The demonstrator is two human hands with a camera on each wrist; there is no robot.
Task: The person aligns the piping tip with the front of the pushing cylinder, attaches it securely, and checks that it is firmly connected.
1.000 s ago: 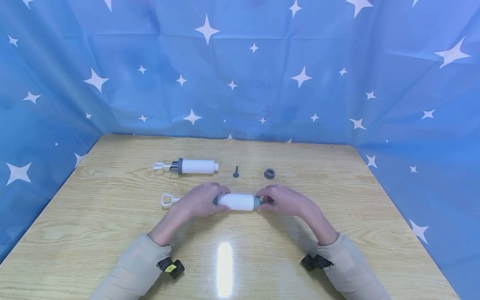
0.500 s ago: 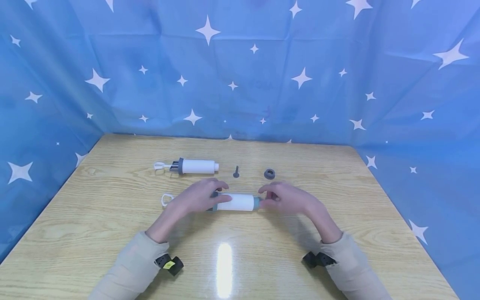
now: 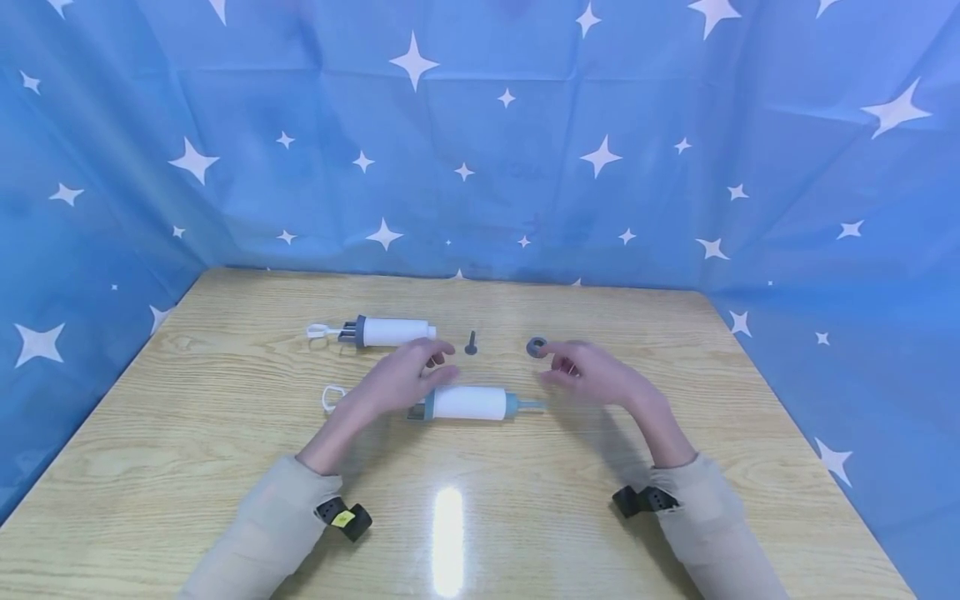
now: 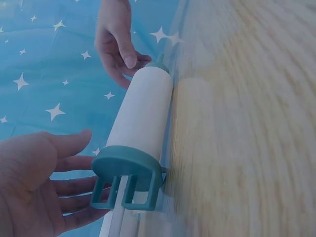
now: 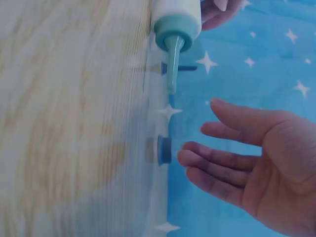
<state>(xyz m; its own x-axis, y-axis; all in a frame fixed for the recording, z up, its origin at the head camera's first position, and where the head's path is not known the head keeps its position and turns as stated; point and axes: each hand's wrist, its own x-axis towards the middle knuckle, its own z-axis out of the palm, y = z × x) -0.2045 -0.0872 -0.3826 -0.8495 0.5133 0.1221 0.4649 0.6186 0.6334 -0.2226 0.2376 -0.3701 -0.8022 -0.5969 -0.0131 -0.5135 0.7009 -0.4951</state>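
Observation:
A large plastic syringe [image 3: 470,403] with a white barrel, teal collar and thin nozzle [image 5: 173,59] lies across the table, its white loop handle [image 3: 332,397] pointing left. My left hand [image 3: 401,375] is over its collar end, fingers loosely spread and holding nothing; the left wrist view has this hand [image 4: 39,182] beside the teal flange [image 4: 126,163]. Beyond the nozzle, my right hand [image 3: 600,375] has its fingertips close to a dark grey ring [image 3: 536,347]. In the right wrist view a small gap separates the hand [image 5: 276,168] from the ring [image 5: 164,150].
A second syringe [image 3: 393,331], white with a dark grey collar, lies farther back on the left, partly behind the left hand. Between it and the ring is a small dark nozzle-like piece [image 3: 471,343]. A blue star-patterned curtain [image 3: 480,150] hangs behind the wooden table [image 3: 525,517].
Both hands have let go of the teal-collared syringe, which stays on the table with its nozzle uncovered. The left hand has lifted slightly away; the right has moved back and right toward the ring.

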